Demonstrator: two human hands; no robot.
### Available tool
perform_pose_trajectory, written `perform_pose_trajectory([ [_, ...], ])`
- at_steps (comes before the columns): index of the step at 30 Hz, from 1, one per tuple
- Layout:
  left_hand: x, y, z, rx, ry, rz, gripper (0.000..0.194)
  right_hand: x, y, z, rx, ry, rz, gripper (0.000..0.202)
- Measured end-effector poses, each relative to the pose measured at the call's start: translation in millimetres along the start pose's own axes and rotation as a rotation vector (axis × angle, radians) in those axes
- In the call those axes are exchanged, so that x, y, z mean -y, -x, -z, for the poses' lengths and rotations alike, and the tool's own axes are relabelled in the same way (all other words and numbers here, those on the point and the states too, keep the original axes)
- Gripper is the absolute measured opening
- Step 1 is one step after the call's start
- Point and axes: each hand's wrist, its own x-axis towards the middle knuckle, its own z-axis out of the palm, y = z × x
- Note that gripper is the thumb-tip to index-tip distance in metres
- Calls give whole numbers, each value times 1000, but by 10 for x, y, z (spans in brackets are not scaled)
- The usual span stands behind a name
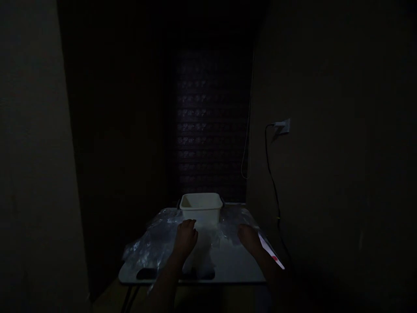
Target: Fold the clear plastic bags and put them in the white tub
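The light is very dim. My left hand (186, 237) is above the table just in front of a white plastic tub (201, 214), its fingers curled inward. Clear plastic bags (153, 242) lie crumpled about it, and a hazy sheet of plastic spreads below and to its right. Farther right, my right hand (249, 238) is closed, with its knuckles towards the middle, close to more clear plastic (230, 222). Whatever either hand pinches is too dark to name.
The white folding table (236, 266) has a dark handle slot in its near edge. A lit screen (271, 252) lies at the right edge by my forearm. A black cord (272, 182) hangs from a wall socket (282, 126). Behind is a dark blind (202, 126).
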Motion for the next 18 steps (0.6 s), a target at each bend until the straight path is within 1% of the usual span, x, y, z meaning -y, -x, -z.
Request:
perform_pose_trajectory([
  [1, -5, -39, -37, 0, 15, 18, 33, -31, -40, -32, -25, 5, -6, 24],
  [3, -33, -107, -105, 22, 51, 9, 30, -74, -101, -91, -73, -9, -2, 26],
  [4, -60, -130, -132, 42, 64, 3, 28, -89, -115, -113, -69, -5, 0, 28],
  [6, -136, -153, -172, 66, 84, -6, 25, -115, -113, -144, -31, 13, 2, 31],
  [8, -219, -163, -204, 94, 112, -20, 24, -142, -95, -170, 33, 24, 15, 31],
  [11, -318, -176, -254, 139, 130, -23, 23, -176, -74, -212, 111, 20, 57, 23],
  [13, -364, -183, -289, 169, 125, -23, 23, -182, -73, -233, 129, 32, 108, 20],
  [16, -418, -188, -333, 203, 112, -43, 22, -161, -97, -239, 86, 79, 197, 29],
  [18, -449, -186, -349, 221, 115, -59, 22, -144, -127, -224, 20, 117, 206, 34],
])
